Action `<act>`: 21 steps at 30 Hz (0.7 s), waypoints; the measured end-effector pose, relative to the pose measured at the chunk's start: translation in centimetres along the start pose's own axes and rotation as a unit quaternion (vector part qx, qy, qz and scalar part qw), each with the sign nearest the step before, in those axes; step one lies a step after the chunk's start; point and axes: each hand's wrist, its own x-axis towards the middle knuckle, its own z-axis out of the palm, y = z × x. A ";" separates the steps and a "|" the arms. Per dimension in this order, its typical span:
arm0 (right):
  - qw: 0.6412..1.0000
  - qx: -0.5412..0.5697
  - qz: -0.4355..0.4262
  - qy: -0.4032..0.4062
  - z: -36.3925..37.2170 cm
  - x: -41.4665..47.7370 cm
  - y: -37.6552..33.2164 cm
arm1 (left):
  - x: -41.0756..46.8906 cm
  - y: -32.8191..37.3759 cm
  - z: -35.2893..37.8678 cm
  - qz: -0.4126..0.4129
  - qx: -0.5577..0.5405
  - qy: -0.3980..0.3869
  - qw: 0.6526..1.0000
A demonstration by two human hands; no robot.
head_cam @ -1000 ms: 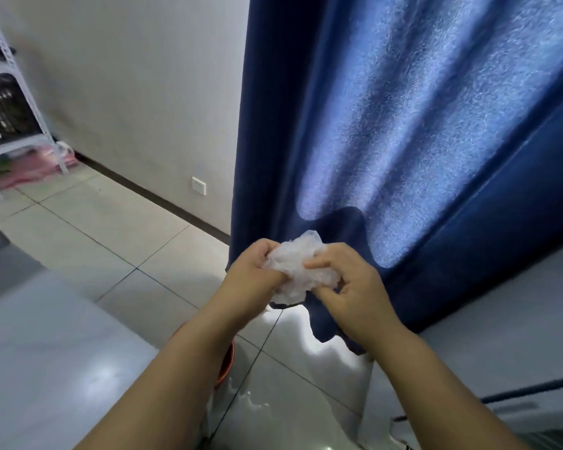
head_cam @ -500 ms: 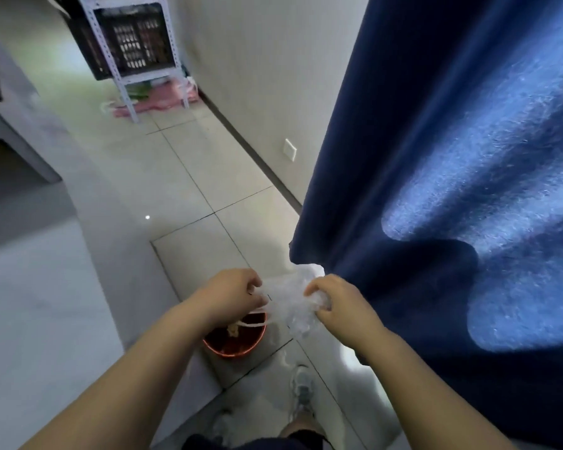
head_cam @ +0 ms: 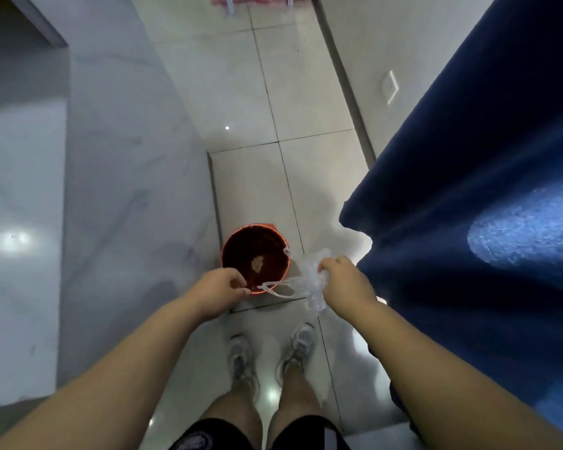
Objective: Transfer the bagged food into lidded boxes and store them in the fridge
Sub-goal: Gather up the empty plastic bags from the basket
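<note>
A crumpled clear plastic bag (head_cam: 309, 280) hangs from my right hand (head_cam: 342, 284), which is closed on its bunched body. One thin handle loop of the bag stretches left toward my left hand (head_cam: 220, 289), whose fingertips pinch its end. Both hands hover just above the near rim of a red bucket (head_cam: 275, 233) standing on the tiled floor. A small tan scrap lies at the bottom of the bucket. No boxes, food or fridge are in view.
A pale marble counter (head_cam: 78, 190) runs along the left. A dark blue curtain (head_cam: 468, 222) hangs on the right, close to my right arm. My two feet in grey shoes (head_cam: 270, 355) stand on the floor just behind the bucket. A wall socket (head_cam: 390, 86) sits farther back.
My view has tipped down from the curtain to the floor and bucket. The balled bag has been drawn out; my hands moved apart and lowered over the bucket.
</note>
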 end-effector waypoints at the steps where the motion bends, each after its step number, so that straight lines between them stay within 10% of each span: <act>1: 1.000 -0.006 -0.002 -0.011 0.9 0.8 -0.2 | 0.6 -0.6 0.6 -0.009 -0.006 -0.001 1.000; 21: 0.993 0.109 0.037 0.008 19.6 24.7 -2.2 | 19.5 -12.6 11.1 -0.110 -0.045 0.032 0.992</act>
